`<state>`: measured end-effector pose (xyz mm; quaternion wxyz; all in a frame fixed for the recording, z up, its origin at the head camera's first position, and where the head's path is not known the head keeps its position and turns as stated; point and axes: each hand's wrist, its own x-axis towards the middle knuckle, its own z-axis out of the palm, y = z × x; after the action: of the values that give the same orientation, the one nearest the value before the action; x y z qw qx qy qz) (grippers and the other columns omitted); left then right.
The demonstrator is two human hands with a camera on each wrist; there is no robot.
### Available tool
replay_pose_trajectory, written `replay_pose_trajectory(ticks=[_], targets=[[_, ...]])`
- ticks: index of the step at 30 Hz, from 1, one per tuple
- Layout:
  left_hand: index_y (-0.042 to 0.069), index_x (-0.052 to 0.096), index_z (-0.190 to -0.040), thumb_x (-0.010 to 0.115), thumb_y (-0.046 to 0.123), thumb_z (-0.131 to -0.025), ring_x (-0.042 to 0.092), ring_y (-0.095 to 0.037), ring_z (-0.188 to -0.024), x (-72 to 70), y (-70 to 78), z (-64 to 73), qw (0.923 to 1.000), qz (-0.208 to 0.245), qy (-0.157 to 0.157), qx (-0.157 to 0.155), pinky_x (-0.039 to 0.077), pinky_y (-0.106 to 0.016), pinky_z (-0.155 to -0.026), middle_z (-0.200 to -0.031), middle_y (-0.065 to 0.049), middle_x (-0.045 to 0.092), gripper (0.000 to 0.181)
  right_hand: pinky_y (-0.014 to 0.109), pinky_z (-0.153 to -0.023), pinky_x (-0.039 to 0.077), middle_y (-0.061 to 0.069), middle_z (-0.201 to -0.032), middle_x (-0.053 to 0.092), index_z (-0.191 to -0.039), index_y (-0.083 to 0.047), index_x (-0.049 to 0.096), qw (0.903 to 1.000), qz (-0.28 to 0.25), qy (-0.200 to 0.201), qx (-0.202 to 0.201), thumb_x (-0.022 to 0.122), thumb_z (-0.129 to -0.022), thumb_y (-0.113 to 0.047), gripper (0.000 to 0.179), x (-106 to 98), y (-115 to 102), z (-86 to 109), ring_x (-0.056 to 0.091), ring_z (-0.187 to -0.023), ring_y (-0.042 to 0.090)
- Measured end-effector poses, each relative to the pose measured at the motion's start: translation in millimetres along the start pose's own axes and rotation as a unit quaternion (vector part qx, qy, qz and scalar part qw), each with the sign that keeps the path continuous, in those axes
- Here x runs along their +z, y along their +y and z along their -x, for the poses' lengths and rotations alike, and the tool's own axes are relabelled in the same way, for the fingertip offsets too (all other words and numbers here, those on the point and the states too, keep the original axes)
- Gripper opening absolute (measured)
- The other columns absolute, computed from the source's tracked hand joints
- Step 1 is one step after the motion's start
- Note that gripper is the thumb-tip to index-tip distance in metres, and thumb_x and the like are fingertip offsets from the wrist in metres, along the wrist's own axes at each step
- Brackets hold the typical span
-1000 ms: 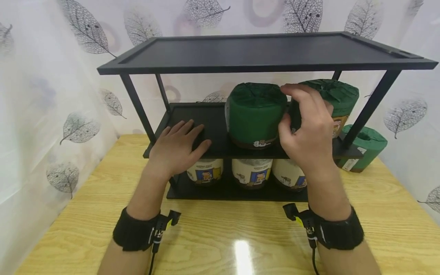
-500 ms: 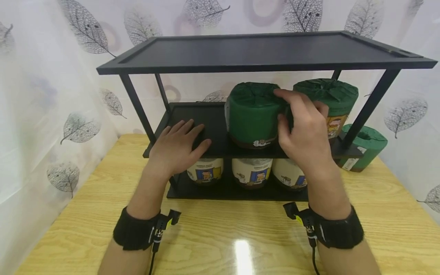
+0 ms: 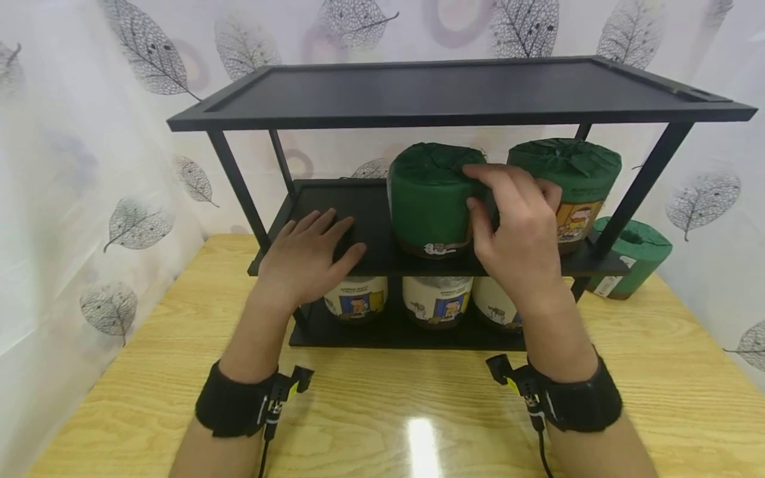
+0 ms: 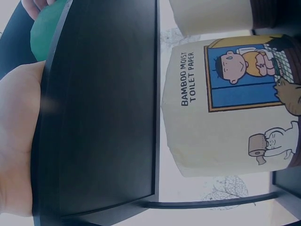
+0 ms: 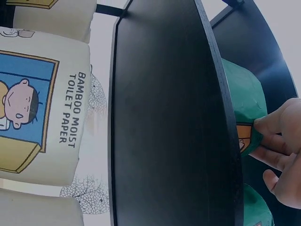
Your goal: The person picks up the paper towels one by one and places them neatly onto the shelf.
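A green-wrapped roll of toilet paper [image 3: 427, 212] stands upright on the rack's middle shelf. My right hand [image 3: 520, 226] holds its right side from above, index finger over the top edge and thumb lower on the side. In the right wrist view the thumb and fingers [image 5: 277, 136] bend against the green wrapper. My left hand [image 3: 307, 259] lies flat on the left of the middle shelf, fingers spread, holding nothing. Right of my right hand is a second green toilet roll [image 3: 574, 192], partly hidden behind its fingers.
The black rack [image 3: 454, 119] has a top panel close above the rolls. Three cream toilet rolls [image 3: 436, 302] stand on its lowest shelf. Another green roll [image 3: 636, 259] is on the wooden table [image 3: 370, 411], beyond the rack's right legs. A leaf-patterned curtain [image 3: 143, 222] hangs behind.
My right hand has moved left, its fingers reaching further over the roll. The green roll has shifted slightly left, widening the gap to the second roll. My left hand has stayed put.
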<state>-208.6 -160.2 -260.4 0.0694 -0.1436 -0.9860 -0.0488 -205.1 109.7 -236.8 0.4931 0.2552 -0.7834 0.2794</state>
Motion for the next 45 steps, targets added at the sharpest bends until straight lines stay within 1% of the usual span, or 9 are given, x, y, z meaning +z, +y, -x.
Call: replay_pose_trajectory(ticks=[13, 21, 23, 27, 30, 36, 39, 42, 45], targets=[[0.018, 0.039, -0.155, 0.034, 0.059, -0.103, 0.023, -0.036, -0.152, 0.7, -1.1, -0.3, 1.0000, -0.001, 0.000, -0.002, 0.018, -0.059, -0.121, -0.163, -0.013, 0.029, 0.067, 0.052, -0.087, 0.034, 0.018, -0.109, 0.069, -0.113, -0.003, 0.070, 0.9991, -0.017, 0.033, -0.020, 0.070, -0.092, -0.006, 0.021, 5.1, -5.7, 0.9, 0.063, -0.106, 0.036], [0.019, 0.039, -0.155, 0.034, 0.059, -0.103, 0.023, -0.035, -0.152, 0.1, 0.2, -0.5, 1.0000, 0.000, -0.001, -0.001, 0.018, -0.058, -0.121, -0.164, -0.012, 0.028, 0.067, 0.052, -0.100, 0.037, 0.014, -0.125, 0.067, -0.115, -0.002, 0.068, 0.9966, -0.046, 0.067, 0.013, 0.054, -0.087, -0.004, 0.032, 1.1, 2.5, -2.3, 0.059, -0.123, 0.030], [0.019, 0.039, -0.155, 0.034, 0.060, -0.103, 0.023, -0.035, -0.152, -0.3, 0.3, -0.5, 1.0000, 0.000, 0.000, 0.000, 0.018, -0.058, -0.121, -0.164, -0.012, 0.029, 0.067, 0.052, -0.106, 0.036, 0.014, -0.132, 0.064, -0.120, -0.002, 0.066, 0.9976, -0.046, 0.047, 0.020, 0.052, -0.086, -0.004, 0.036, 0.2, 4.2, -1.9, 0.057, -0.127, 0.030], [0.019, 0.039, -0.155, 0.034, 0.060, -0.102, 0.024, -0.035, -0.152, -0.5, 0.1, -0.1, 1.0000, 0.000, 0.003, -0.001, 0.019, -0.058, -0.121, -0.163, -0.012, 0.029, 0.067, 0.051, -0.113, 0.031, 0.016, -0.139, 0.059, -0.136, 0.000, 0.053, 0.9986, -0.024, -0.042, 0.023, 0.051, -0.092, -0.006, 0.044, -0.9, 5.7, 0.5, 0.057, -0.126, 0.035], [0.018, 0.039, -0.155, 0.034, 0.059, -0.103, 0.024, -0.036, -0.152, 0.0, -0.7, 0.0, 1.0000, 0.000, 0.001, -0.001, 0.019, -0.059, -0.121, -0.163, -0.012, 0.029, 0.067, 0.053, -0.111, 0.030, 0.018, -0.139, 0.058, -0.142, -0.001, 0.045, 0.9958, -0.004, -0.089, 0.022, 0.053, -0.096, -0.006, 0.047, -1.6, 5.0, 1.7, 0.059, -0.122, 0.038], [0.019, 0.040, -0.154, 0.034, 0.060, -0.102, 0.024, -0.035, -0.151, -0.5, 0.0, 0.5, 1.0000, 0.002, 0.003, -0.003, 0.019, -0.059, -0.121, -0.163, -0.013, 0.029, 0.067, 0.055, -0.105, 0.032, 0.020, -0.137, 0.060, -0.140, 0.000, 0.048, 0.9943, 0.009, -0.102, 0.029, 0.056, -0.097, -0.005, 0.044, -3.4, 3.0, 0.9, 0.059, -0.122, 0.037], [0.017, 0.043, -0.153, 0.037, 0.060, -0.101, 0.036, -0.039, -0.145, -0.1, -0.3, 1.0, 0.9998, 0.004, 0.017, -0.009, 0.027, -0.057, -0.118, -0.162, -0.017, 0.028, 0.067, 0.054, -0.104, 0.032, 0.019, -0.136, 0.060, -0.137, 0.000, 0.050, 0.9942, 0.012, -0.103, 0.027, 0.056, -0.096, -0.005, 0.042, -3.4, 2.3, 0.5, 0.058, -0.123, 0.036], [0.013, 0.044, -0.151, 0.040, 0.061, -0.100, 0.052, -0.040, -0.132, 0.2, -0.2, 1.1, 0.9992, 0.018, 0.030, -0.021, 0.046, -0.053, -0.104, -0.159, -0.022, 0.025, 0.070, 0.054, -0.103, 0.033, 0.018, -0.137, 0.059, -0.136, 0.001, 0.052, 0.9944, 0.015, -0.102, 0.023, 0.056, -0.096, -0.005, 0.040, -3.4, 1.8, 0.2, 0.058, -0.123, 0.036], [0.009, 0.042, -0.151, 0.042, 0.061, -0.099, 0.065, -0.036, -0.109, -0.1, 0.7, 1.0, 0.9983, 0.034, 0.033, -0.034, 0.057, -0.046, -0.079, -0.155, -0.024, 0.025, 0.073, 0.055, -0.103, 0.033, 0.018, -0.137, 0.059, -0.135, 0.001, 0.052, 0.9945, 0.015, -0.102, 0.020, 0.056, -0.097, -0.005, 0.039, -3.6, 1.4, 0.0, 0.058, -0.123, 0.035]])
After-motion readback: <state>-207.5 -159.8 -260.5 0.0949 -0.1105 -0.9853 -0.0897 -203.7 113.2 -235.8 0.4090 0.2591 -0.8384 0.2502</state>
